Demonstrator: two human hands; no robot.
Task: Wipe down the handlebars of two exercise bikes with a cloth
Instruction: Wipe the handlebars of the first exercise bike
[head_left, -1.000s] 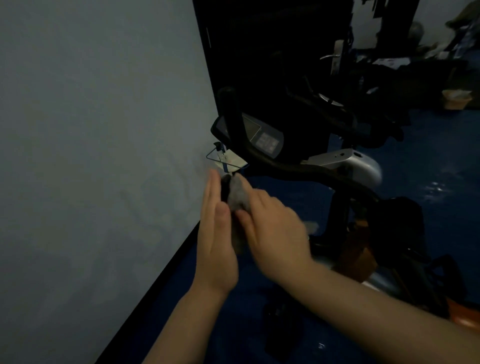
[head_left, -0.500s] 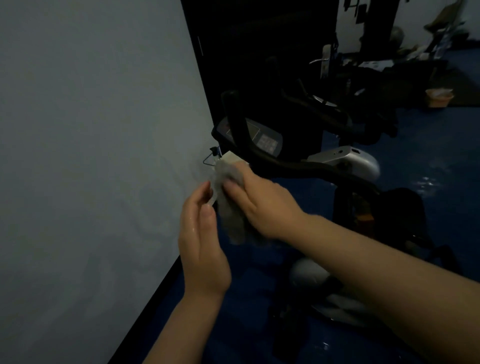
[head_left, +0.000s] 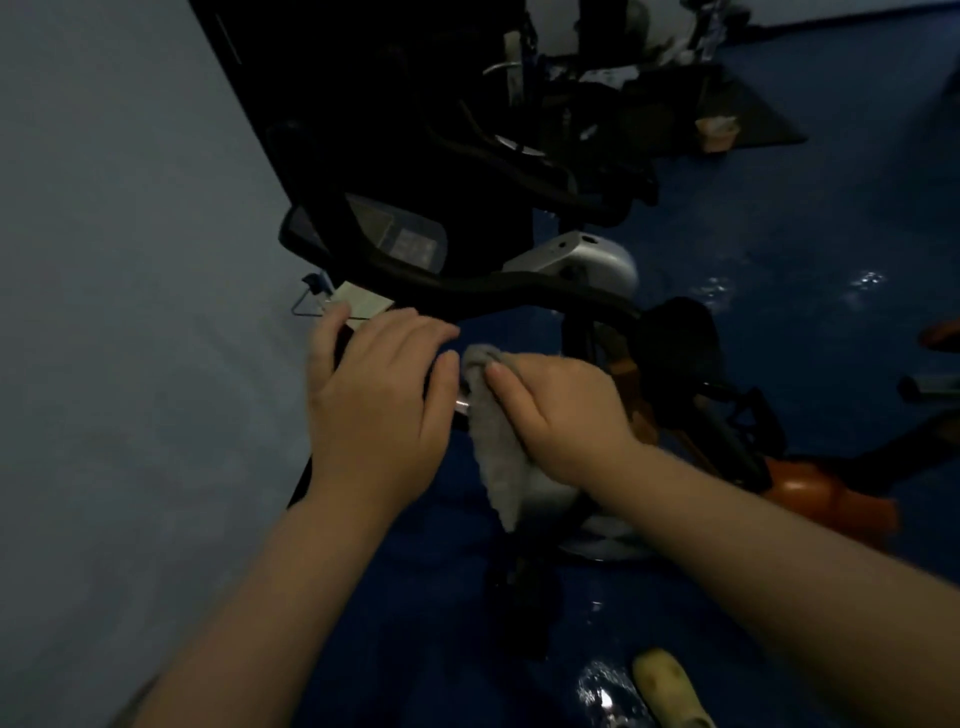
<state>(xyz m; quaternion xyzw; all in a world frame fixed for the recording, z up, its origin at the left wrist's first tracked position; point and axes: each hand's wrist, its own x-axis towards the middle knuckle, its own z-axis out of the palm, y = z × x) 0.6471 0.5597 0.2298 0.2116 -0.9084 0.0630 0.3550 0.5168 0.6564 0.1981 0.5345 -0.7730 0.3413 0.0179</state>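
Grey cloth (head_left: 496, 457) pinched in right hand (head_left: 563, 415) fingers, left hand (head_left: 379, 400) curled on handlebar (head_left: 519, 291) — wiping looks barely underway, second bike untouched I'd guess.

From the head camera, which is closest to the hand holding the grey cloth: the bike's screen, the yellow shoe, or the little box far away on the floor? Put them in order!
From the right hand:
1. Bike's screen, up and left, past the handlebar.
2. Yellow shoe, below, bottom edge.
3. Little box, far back, upper right.
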